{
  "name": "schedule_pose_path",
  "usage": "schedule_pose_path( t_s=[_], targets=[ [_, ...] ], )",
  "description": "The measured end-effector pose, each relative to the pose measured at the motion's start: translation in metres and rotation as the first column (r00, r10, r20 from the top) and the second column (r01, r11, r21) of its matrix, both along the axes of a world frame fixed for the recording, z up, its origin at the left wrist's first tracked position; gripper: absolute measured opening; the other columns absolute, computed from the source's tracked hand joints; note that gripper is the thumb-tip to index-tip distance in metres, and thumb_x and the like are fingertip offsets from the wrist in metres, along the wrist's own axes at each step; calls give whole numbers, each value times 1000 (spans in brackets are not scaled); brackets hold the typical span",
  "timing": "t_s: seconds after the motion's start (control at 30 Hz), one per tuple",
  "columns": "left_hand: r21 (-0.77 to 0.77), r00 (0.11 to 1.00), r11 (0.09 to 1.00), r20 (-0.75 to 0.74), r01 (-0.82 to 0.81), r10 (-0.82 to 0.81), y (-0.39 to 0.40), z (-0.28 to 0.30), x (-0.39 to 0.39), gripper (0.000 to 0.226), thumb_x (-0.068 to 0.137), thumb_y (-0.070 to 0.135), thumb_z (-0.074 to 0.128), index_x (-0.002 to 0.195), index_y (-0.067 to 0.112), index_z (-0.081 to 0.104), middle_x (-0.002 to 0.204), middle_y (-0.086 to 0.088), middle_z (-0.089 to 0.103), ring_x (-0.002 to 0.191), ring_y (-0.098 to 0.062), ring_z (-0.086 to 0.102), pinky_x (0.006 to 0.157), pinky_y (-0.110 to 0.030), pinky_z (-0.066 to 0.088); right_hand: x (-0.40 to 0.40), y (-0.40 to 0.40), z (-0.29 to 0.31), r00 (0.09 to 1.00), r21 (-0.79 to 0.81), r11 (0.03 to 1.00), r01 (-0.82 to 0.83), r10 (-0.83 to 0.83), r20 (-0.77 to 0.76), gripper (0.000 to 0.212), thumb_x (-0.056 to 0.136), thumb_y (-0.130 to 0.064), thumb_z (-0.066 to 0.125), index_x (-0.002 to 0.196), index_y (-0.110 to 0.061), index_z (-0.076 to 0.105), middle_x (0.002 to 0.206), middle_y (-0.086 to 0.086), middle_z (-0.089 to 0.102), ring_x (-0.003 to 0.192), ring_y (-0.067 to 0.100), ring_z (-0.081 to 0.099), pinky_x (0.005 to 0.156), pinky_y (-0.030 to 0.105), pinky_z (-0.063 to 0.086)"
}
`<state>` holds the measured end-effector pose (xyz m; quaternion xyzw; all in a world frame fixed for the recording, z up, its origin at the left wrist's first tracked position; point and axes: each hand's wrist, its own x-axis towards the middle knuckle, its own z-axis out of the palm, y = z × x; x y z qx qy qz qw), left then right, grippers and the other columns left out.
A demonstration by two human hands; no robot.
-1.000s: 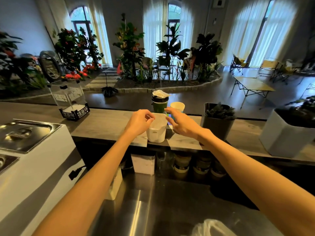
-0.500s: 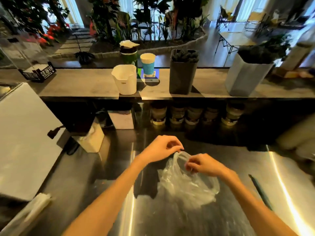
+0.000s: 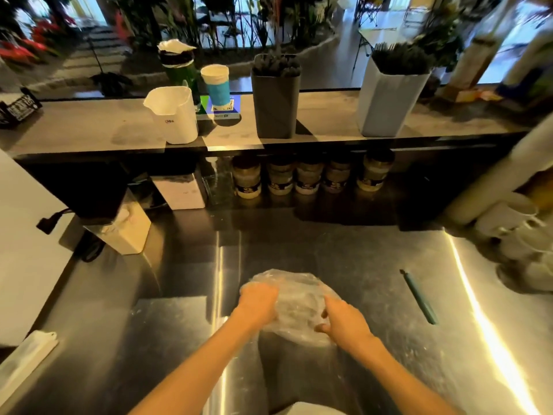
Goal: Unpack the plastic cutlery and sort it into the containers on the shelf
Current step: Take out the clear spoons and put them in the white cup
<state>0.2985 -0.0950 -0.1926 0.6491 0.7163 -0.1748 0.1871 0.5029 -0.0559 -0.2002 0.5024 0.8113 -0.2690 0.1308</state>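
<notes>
two hands on one clear plastic bag [image 3: 294, 298], low on the shiny counter [image 3: 374, 265]. left hand [image 3: 258, 304] and right hand [image 3: 344, 323] gripping its sides. up on the shelf [image 3: 89, 127]: white container [image 3: 175, 115], dark container [image 3: 275, 106], pale container [image 3: 387, 103].
</notes>
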Motion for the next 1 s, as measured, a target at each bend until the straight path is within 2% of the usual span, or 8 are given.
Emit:
schedule_pose_path(
  t_s=[0.17, 0.27, 0.33, 0.47, 0.57, 0.67, 0.83, 1.0],
  targets=[
    [280, 996, 960, 85, 9, -34, -12, 65, -8, 112, 71, 49, 84, 159, 31, 17, 154, 4, 41, 137, -18, 46, 112, -35, 42, 3, 13, 50, 999, 151, 988, -22, 28, -36, 78, 80, -52, 78, 145, -25, 43, 135, -3, 62, 116, 24, 64, 96, 39, 51],
    [416, 993, 908, 118, -37, -14, -24, 100, -11, 115, 75, 45, 84, 160, 35, 7, 156, 6, 37, 141, -16, 41, 115, -30, 34, 2, 12, 68, 979, 221, 974, 47, 0, -205, 69, 76, -61, 78, 134, -33, 54, 128, -8, 65, 111, 17, 65, 94, 34, 51],
    [427, 996, 904, 88, -33, -5, -25, 108, -10, 115, 79, 44, 81, 160, 34, 0, 159, 6, 34, 142, -17, 40, 115, -29, 34, -1, 11, 60, 947, 171, 977, 126, -67, -314, 61, 72, -64, 80, 124, -38, 60, 119, -12, 68, 100, 11, 65, 86, 26, 50],
    [275, 999, 961, 48, -3, -10, -21, 100, -6, 110, 82, 47, 78, 161, 30, 3, 157, 1, 37, 142, -19, 42, 112, -33, 37, -6, -7, 32, 943, 83, 992, 92, -60, -326, 66, 74, -60, 81, 128, -35, 54, 127, -13, 64, 106, 12, 64, 88, 27, 50],
    [254, 999, 967, -45, 36, -26, -18, 92, -17, 114, 73, 54, 81, 160, 30, 10, 154, 3, 41, 138, -19, 47, 107, -37, 43, -6, -8, 30, 891, 143, 984, 110, -34, -452, 78, 79, -53, 80, 144, -40, 39, 115, -27, 64, 82, 2, 62, 78, 19, 49],
    [52, 990, 998, -139, 30, -22, -19, 74, -30, 86, 75, 50, 80, 148, 30, 40, 141, 3, 57, 125, -19, 58, 99, -36, 49, -9, -3, 26, 910, 137, 990, 36, 24, -414, 50, 85, -45, 77, 130, -37, 55, 113, -21, 68, 69, 2, 54, 78, 26, 54],
    [-113, 998, 993, -46, 37, -43, -23, 38, -37, 75, 100, 43, 53, 160, 31, 10, 149, -12, 49, 134, -32, 50, 108, -44, 40, -30, 3, 22, 799, 293, 955, -48, 212, -563, 23, 97, -33, 67, 120, -28, 66, 105, -16, 70, 88, 3, 65, 82, 27, 56],
    [-327, 997, 945, -50, 33, -52, -20, 14, -43, 49, 105, 30, 42, 154, 26, 35, 144, -11, 53, 133, -35, 47, 114, -52, 26, -55, 26, 17, 778, 364, 923, -123, 318, -542, 27, 101, -37, 59, 126, -28, 64, 115, -10, 71, 101, 5, 65, 88, 20, 53]
  ],
)
